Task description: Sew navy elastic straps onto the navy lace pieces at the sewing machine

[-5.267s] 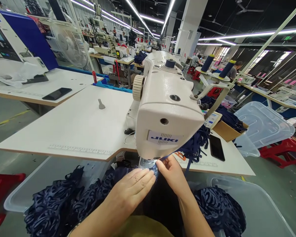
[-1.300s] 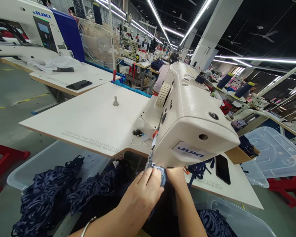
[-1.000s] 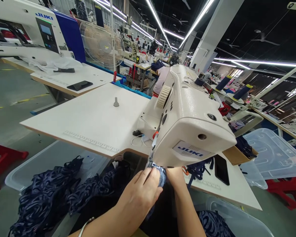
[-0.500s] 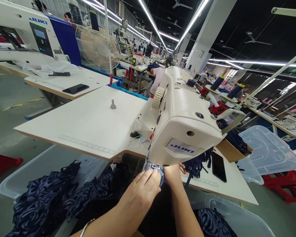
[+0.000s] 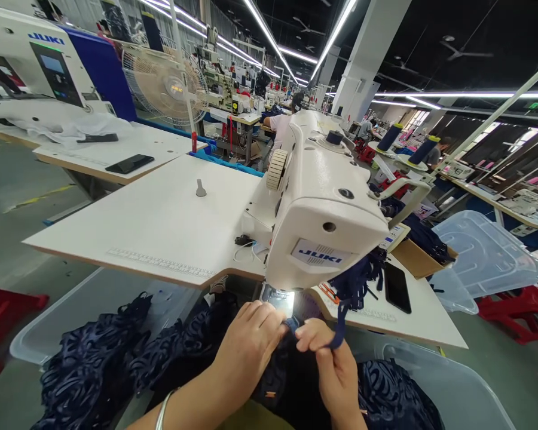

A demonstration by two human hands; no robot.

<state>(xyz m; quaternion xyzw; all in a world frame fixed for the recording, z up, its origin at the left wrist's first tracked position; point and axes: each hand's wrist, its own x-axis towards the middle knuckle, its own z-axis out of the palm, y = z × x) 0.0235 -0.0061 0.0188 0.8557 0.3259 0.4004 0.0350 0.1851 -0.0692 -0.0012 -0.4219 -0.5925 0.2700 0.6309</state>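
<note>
My left hand [image 5: 250, 340] is closed on a piece of navy fabric [image 5: 291, 324] just below the lit needle area of a white JUKI sewing machine [image 5: 325, 209]. To its right, my right hand [image 5: 329, 355] pinches a narrow navy strap [image 5: 341, 325]. A loop of that strap rises past the fingers toward a bundle of navy straps [image 5: 361, 278] on the table. The machine's head and my left fingers hide part of the fabric. An orange-handled tool [image 5: 328, 292] lies beside the bundle.
A black phone [image 5: 397, 288] lies on the right of the table, near a cardboard box [image 5: 415, 257] of navy pieces. Clear plastic bins hold patterned navy garments at lower left [image 5: 89, 358] and lower right [image 5: 394, 394]. A grey metal piece [image 5: 201, 188] rests on the left tabletop.
My right hand has come out from behind the machine head, down and toward me, and now shows a strap between its fingers. My left hand has shifted slightly left. The view has turned a little.
</note>
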